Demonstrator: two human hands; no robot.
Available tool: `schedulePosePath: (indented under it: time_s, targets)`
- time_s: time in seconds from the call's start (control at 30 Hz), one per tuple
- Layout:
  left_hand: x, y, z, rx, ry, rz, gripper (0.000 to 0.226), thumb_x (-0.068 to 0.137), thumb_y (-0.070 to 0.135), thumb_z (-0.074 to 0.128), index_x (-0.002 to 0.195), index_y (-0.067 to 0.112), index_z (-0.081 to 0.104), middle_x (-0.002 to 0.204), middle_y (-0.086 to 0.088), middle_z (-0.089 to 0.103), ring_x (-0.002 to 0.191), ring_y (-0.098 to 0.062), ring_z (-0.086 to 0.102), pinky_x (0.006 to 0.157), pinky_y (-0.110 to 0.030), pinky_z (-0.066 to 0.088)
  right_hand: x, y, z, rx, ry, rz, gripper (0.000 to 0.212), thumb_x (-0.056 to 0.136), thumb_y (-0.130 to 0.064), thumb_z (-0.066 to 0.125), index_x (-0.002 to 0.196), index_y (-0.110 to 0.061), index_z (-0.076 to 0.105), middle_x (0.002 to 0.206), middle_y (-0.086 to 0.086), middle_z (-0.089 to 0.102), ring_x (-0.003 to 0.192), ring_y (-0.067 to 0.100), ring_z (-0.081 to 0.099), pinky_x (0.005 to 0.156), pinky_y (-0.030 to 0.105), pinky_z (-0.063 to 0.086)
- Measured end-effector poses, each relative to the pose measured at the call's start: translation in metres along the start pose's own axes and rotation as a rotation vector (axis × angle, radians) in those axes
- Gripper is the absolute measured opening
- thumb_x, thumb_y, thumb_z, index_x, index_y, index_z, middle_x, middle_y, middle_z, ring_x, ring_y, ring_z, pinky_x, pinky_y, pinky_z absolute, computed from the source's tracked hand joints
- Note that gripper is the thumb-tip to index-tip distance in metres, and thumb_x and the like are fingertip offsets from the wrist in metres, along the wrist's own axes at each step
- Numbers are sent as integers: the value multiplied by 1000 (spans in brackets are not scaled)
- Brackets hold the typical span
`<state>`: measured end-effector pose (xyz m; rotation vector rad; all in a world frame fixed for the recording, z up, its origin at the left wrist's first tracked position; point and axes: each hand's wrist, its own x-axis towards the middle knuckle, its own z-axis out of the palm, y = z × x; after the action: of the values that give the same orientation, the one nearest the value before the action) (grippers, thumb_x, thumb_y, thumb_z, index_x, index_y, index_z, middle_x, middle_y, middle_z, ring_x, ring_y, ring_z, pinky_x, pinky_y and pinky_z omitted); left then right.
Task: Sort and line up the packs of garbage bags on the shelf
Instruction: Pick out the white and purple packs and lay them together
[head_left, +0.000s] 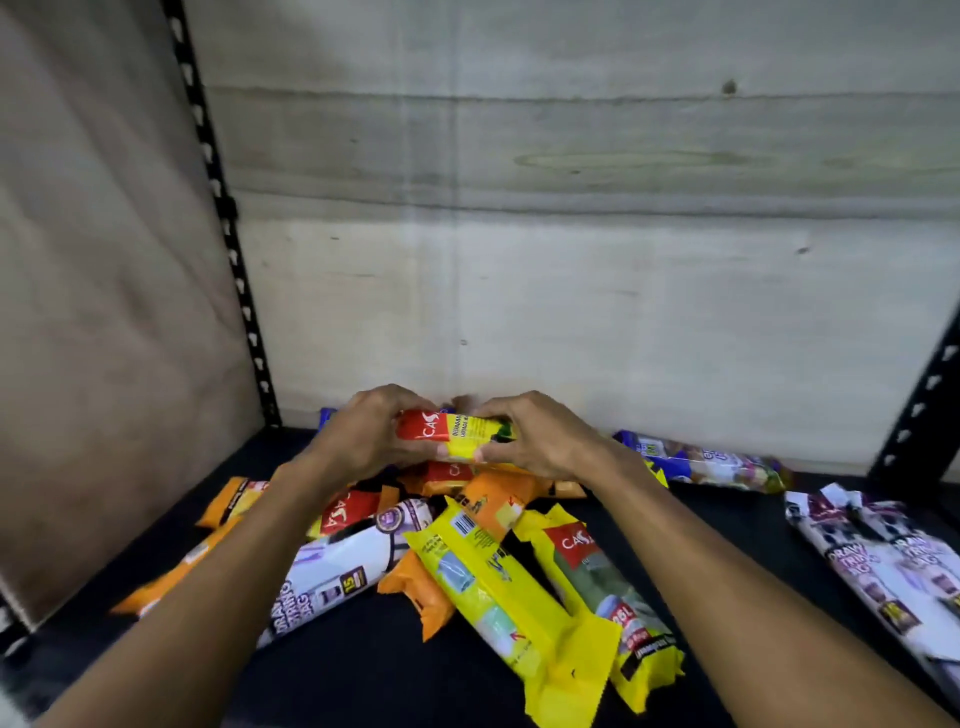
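Yellow-red pack (457, 435) gripped between both hands: left hand (363, 436), right hand (540, 441).

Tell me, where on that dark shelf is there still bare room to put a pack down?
Bare patches: the black shelf board between the central heap and the white drawstring packs at right, and the back left corner by the black slotted upright. The middle is crowded with overlapping yellow plastic packs and orange ones, below both hands gripping a red-and-yellow pack.
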<state>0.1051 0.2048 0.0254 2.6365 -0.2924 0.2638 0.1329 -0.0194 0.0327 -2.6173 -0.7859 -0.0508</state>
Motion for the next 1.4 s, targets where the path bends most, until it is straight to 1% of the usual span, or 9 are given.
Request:
schedulePosePath:
  time_s: [0.17,0.33,0.53,0.8,0.93,1.07,1.2,1.3,1.4]
  targets:
    - [-12,-48,-18,82,34,-36,68,61,67,74,114,25,68,112,2,66,101,-18,61,89,-37,51,41,-27,31,32,-54,-94,57,84,-36,74,137,-25,56,137,0,59,119,20,57,99,38,47]
    - [-27,-73,-23,118,82,-87,76,48,80,65,105,30,68,108,12,64,99,-12,57,87,-32,49,61,-38,45,49,-148,-155,56,82,-37,75,135,-25,59,136,0,61,116,18,60,99,38,48]
    - [-39,-74,-25,184,23,-96,54,55,74,71,87,33,59,97,11,59,93,-11,55,84,-33,48,67,-44,48,39,-258,-193,56,83,-35,75,135,-32,57,136,-3,60,114,17,60,97,36,49]
    - [-51,-75,-12,219,-55,-157,60,55,80,65,96,36,54,111,9,55,107,-12,46,91,-35,44,58,-50,55,50,-294,-152,57,85,-30,75,137,-35,54,144,-2,51,123,19,53,102,37,45]
    - [-69,-72,-23,149,9,-147,74,56,88,53,108,37,59,115,12,54,113,-12,44,95,-38,44,48,-57,47,-11,-168,-160,46,81,-37,77,125,-30,63,123,4,51,114,21,52,95,37,47]
    - [-100,-75,-35,128,34,-171,64,57,85,58,98,35,60,104,16,54,101,-8,49,87,-31,46,34,-74,46,0,-160,-193,33,78,-40,77,107,-28,69,111,-1,58,99,17,57,85,36,51]
    - [-128,-71,-36,177,25,-158,56,57,81,64,86,34,61,92,17,56,82,0,53,68,-18,42,18,-97,55,-124,-186,-264,35,78,-45,75,108,-28,69,114,0,63,106,19,53,85,35,48]
    - [-147,-69,-31,239,-36,-154,60,55,85,60,91,38,61,92,19,59,83,-1,56,73,-26,50,3,-113,63,-231,-197,-326,44,79,-46,75,117,-26,66,116,-1,62,108,19,51,83,35,47]
    - [-164,-68,-25,314,-132,-187,71,55,82,61,113,42,55,108,19,58,100,-8,56,85,-35,51,-8,-128,74,-325,-216,-381,53,78,-45,76,124,-24,62,124,1,60,116,22,49,92,40,45]
